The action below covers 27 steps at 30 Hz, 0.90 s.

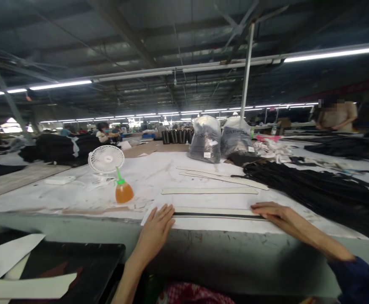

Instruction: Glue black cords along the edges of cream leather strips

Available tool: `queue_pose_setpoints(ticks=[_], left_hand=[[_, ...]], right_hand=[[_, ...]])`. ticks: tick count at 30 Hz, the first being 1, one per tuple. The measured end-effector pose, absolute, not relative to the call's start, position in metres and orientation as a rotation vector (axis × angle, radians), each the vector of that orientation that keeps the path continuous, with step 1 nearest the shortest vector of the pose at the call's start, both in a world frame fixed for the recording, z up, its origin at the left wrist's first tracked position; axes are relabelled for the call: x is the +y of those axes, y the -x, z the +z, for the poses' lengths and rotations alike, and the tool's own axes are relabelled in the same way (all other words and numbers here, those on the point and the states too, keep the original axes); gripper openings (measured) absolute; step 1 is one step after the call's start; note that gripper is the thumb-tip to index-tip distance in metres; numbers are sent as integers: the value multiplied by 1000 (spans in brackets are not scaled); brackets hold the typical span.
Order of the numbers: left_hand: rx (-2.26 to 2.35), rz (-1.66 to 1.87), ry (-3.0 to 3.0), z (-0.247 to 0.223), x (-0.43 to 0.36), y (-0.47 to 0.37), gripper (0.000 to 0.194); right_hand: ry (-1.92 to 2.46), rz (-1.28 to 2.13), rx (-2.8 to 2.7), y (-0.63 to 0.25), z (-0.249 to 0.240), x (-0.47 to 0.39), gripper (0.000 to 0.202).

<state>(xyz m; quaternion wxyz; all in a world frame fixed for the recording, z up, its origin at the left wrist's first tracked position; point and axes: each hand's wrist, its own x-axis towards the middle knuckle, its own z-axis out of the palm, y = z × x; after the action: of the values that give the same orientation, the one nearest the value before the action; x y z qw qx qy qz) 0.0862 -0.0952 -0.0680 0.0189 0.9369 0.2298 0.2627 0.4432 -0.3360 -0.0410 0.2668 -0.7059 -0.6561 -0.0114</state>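
A long pale strip (pixel 212 210) lies near the front edge of the white-covered table, with a narrow black strip (pixel 216 215) along its near side. My left hand (pixel 159 221) rests flat on the strips' left end, fingers stretched out. On the right end lies my right hand (pixel 274 212), its fingers extended and resting on the strips, the thumb side partly hidden. Beyond them is another pale strip (pixel 209 191), parallel to the first. Farther back, several thin pale strips (pixel 225 178) lie at a slant.
A bottle of orange liquid (pixel 124 192) and a white fan (pixel 106 159) stand left. Black cords (pixel 304 185) are heaped right. Filled bags (pixel 205 139) stand at the back. A black tray (pixel 98 257) with pale pieces is at lower left. A person (pixel 338 116) is far right.
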Motion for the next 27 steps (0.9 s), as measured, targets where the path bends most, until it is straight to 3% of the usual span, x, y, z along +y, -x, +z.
queue_pose_setpoints(ticks=[3,9,14,17,20,27], left_hand=[[591,852,-2863,-75,-93,-69,41],[765,1274,-2525,-75,-95,-48,39],[577,1152,-2839,-84,-93,-54,46],[434,1365,-2924,-90,-96,-59,35],[305,1567,-2859,-89,-107,-63,28],[-22,1589,-2765,-69,-173,-126,38]], right_hand=[[1902,-17,-1744,-435,-35,-345,53],[1890,20,-1746,-444,-40,-354,43],[1983,-59,-1780,-448,-45,-359,43],[2030,-132,-1850,-430,-42,-372,53],[2074,-181,-1845,-407,-34,-395,36],[2240,-131,-1389,-379,-25,-497,26]])
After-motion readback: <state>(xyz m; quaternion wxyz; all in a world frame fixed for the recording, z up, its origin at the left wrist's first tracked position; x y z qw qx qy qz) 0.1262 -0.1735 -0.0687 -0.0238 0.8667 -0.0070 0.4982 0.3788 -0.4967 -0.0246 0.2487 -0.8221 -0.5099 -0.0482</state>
